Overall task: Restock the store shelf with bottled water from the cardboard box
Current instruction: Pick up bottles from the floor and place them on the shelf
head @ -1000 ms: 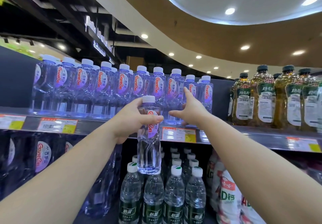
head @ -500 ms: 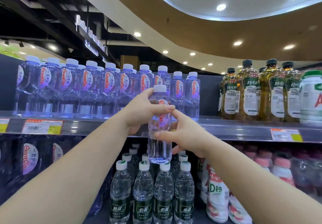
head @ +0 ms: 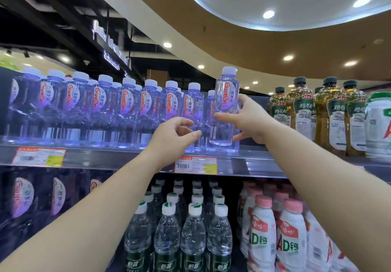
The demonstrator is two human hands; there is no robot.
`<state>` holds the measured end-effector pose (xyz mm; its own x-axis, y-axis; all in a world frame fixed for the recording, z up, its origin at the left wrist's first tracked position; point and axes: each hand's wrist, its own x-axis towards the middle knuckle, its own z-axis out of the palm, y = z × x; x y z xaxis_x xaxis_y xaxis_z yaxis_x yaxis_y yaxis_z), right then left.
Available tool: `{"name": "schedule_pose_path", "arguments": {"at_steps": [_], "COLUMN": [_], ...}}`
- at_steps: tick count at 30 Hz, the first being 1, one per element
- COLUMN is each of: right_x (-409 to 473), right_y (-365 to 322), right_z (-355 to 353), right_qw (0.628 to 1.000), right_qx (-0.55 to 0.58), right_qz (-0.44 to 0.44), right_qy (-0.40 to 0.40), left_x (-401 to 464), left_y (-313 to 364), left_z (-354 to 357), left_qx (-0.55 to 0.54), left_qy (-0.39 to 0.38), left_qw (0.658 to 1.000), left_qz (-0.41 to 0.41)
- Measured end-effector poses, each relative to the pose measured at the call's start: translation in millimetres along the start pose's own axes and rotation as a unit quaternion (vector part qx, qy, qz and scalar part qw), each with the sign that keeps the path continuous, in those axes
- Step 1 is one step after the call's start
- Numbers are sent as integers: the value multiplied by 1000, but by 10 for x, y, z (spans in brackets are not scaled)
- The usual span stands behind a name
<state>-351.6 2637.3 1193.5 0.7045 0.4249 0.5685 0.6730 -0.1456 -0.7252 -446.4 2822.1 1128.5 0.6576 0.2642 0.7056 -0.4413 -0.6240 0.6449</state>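
Observation:
A clear water bottle (head: 224, 106) with a white cap and a red-lettered label stands raised at the right end of the upper shelf's row, its base just above the shelf. My right hand (head: 248, 119) grips its lower half from the right. My left hand (head: 175, 134) hovers just left of it, fingers curled and apart, holding nothing. A long row of matching water bottles (head: 127, 106) fills the upper shelf (head: 105, 159) to the left. The cardboard box is out of view.
Amber drink bottles (head: 304, 110) with green labels stand right of a gap on the same shelf. Below are green-labelled water bottles (head: 179, 229) and pink-capped white drink bottles (head: 292, 235). Price tags (head: 195, 164) line the shelf edge.
The bottle passed from my left hand to my right hand and rose up and right to the row's end. My left hand let go and now hangs free beside it.

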Motion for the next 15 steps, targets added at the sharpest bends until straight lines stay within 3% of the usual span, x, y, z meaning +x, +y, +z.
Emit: {"name": "schedule_pose_path", "arguments": {"at_steps": [15], "right_x": [252], "right_y": [354], "right_z": [299], "right_qw": [998], "right_qx": [-58], "right_qz": [36], "right_qy": [6], "left_x": [48], "left_y": [-90], "left_z": [-10], "left_qx": [53], "left_qy": [-11], "left_qw": [999], "left_qz": [8]}}
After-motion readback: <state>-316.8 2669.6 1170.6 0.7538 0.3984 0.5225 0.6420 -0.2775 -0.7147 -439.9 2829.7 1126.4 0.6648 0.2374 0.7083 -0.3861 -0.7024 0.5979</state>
